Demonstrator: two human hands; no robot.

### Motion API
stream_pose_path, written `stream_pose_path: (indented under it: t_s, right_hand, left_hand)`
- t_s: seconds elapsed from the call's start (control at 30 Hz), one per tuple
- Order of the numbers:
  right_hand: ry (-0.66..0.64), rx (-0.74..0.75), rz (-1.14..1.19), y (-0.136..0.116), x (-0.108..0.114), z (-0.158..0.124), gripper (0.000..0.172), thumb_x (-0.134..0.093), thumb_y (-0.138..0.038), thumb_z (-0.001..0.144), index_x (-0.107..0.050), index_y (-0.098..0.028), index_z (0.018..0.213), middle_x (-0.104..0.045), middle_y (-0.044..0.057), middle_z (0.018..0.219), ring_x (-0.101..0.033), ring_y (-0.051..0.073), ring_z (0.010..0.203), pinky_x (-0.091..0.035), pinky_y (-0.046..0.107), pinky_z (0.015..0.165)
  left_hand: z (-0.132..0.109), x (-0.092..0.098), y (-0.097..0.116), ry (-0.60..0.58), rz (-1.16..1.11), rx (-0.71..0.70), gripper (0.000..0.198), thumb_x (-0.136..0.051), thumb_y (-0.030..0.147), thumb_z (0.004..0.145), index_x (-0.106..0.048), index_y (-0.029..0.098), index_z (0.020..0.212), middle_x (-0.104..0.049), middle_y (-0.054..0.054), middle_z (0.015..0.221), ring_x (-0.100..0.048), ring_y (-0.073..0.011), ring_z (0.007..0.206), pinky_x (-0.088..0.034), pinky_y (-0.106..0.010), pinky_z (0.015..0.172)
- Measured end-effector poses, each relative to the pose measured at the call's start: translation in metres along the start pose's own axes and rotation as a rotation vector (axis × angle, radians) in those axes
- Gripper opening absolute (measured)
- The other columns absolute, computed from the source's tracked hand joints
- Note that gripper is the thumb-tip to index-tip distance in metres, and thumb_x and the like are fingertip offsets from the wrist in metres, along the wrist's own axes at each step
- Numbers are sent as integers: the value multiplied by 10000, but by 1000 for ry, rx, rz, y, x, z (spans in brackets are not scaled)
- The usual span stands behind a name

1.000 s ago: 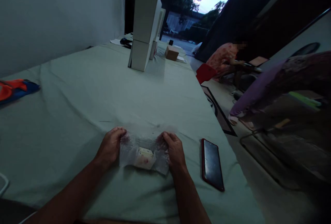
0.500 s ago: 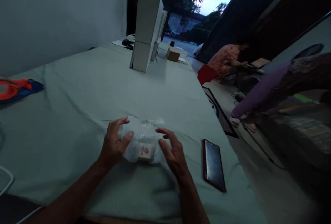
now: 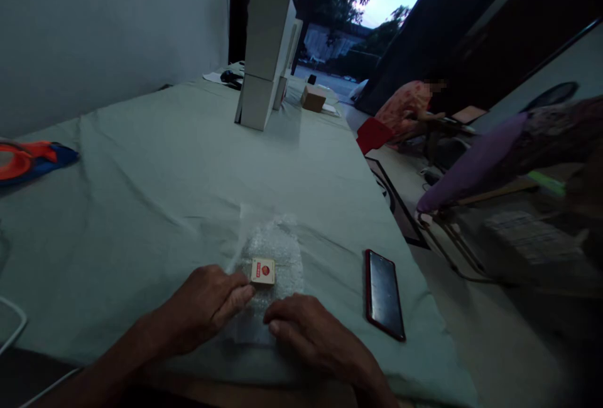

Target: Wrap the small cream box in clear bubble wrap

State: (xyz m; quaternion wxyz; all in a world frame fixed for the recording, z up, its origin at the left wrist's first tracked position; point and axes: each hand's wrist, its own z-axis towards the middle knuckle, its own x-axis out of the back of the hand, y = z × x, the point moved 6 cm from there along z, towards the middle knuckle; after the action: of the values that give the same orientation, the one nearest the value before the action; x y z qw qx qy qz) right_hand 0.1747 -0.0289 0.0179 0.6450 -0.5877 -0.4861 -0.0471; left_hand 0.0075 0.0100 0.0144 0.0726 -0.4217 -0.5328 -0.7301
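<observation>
A small cardboard box (image 3: 262, 272) with a red printed label rests on a sheet of bubble wrap (image 3: 282, 248) spread over the green tablecloth. My left hand (image 3: 211, 301) is at the box's front left corner, its fingers and thumb closed together against that corner; the fingertips are partly hidden. In front of the box and to its right, my right hand (image 3: 315, 336) lies palm down on the near part of the wrap, fingers stretched and slightly bent, holding nothing. The wrap's near edge shows between the two hands.
A phone (image 3: 384, 294) in a dark red case lies right of my hands, near the table's edge. Tall white boxes (image 3: 264, 56) and a brown carton (image 3: 313, 98) stand farther back. An orange and blue item (image 3: 32, 160) is at left. Other people (image 3: 407, 107) are beyond the table.
The bubble wrap, earlier bunched around the box, is spread flat and the box's top is uncovered. Both hands have come down nearer to me, the left one against the box.
</observation>
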Motion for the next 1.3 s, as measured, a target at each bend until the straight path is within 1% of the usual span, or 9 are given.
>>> stream_pose_path:
  t_s: [0.1, 0.27, 0.37, 0.47, 0.57, 0.83, 1.0, 1.2, 1.3]
  right_hand:
    - [-12, -68, 70, 10, -14, -2, 190, -500, -198, 900, -687, -230, 910, -704, -10, 839, -622, 154, 751, -430, 239, 678]
    - [347, -179, 112, 33, -1, 6, 159, -512, -217, 894, -605, -221, 1023, -657, 26, 979, -610, 161, 804, -475, 273, 729]
    - [434, -125, -33, 32, 4, 19, 448, -601, -187, 813, -501, -205, 1250, -545, 113, 1274, -599, 211, 989, -495, 338, 848]
    - [376, -105, -177, 32, -4, 33, 587, -635, -140, 747, -463, -164, 1308, -536, 156, 1300, -547, 281, 1144, -470, 412, 940]
    - [397, -110, -164, 36, -5, 36, 470, -607, -143, 769, -512, -171, 1229, -628, 116, 1151, -592, 258, 1068, -480, 400, 919]
    - [849, -337, -197, 81, 54, -15, 424, -579, -387, 820, -538, -165, 1179, -658, 115, 1072, -639, 229, 846, -502, 368, 774]
    - [792, -491, -422, 128, 61, -34, 473, -589, -352, 775, -552, -172, 1211, -648, 144, 1131, -615, 306, 1002, -480, 448, 841]
    - [923, -225, -541, 55, 72, -27, 392, -563, -372, 864, -593, -169, 1197, -604, 163, 1218, -543, 323, 1115, -424, 517, 950]
    - [738, -7, -371, 9, 68, 14, 260, -499, -316, 931, -657, -213, 1110, -650, 112, 1143, -577, 252, 1090, -463, 425, 938]
  left_hand:
    - [-12, -11, -18, -168, 216, 137, 411, -385, 442, 949, -613, 236, 676, -611, -30, 598, -564, -209, 580, -355, -302, 595]
    - [-5, -11, -27, -33, 383, 136, 147, -632, 327, 777, -661, 237, 890, -665, -71, 835, -607, -285, 844, -416, -402, 808]
    - [1, -18, -20, 27, 445, 56, 469, -689, 285, 702, -593, 256, 1160, -582, -110, 1243, -505, -337, 1156, -374, -470, 968]
    - [1, -34, -20, -11, 458, 0, 719, -684, 299, 681, -436, 233, 1352, -440, -125, 1446, -338, -335, 1355, -233, -503, 1117]
    - [2, -45, -28, -98, 458, -8, 796, -642, 328, 693, -345, 185, 1418, -399, -153, 1485, -293, -327, 1400, -142, -527, 1157]
    - [27, -35, -33, -153, 529, -11, 757, -606, 289, 665, -409, 208, 1391, -395, -186, 1474, -260, -364, 1415, -128, -587, 1137]
    - [31, -34, -34, -159, 544, -9, 703, -610, 275, 648, -477, 223, 1337, -429, -178, 1445, -283, -399, 1390, -141, -613, 1119]
    - [29, -34, -33, -179, 553, -20, 709, -625, 302, 663, -466, 231, 1350, -408, -172, 1459, -281, -400, 1387, -137, -609, 1120]
    - [30, -34, -31, -184, 565, -24, 699, -642, 321, 673, -476, 229, 1345, -413, -178, 1449, -288, -407, 1380, -129, -622, 1116]
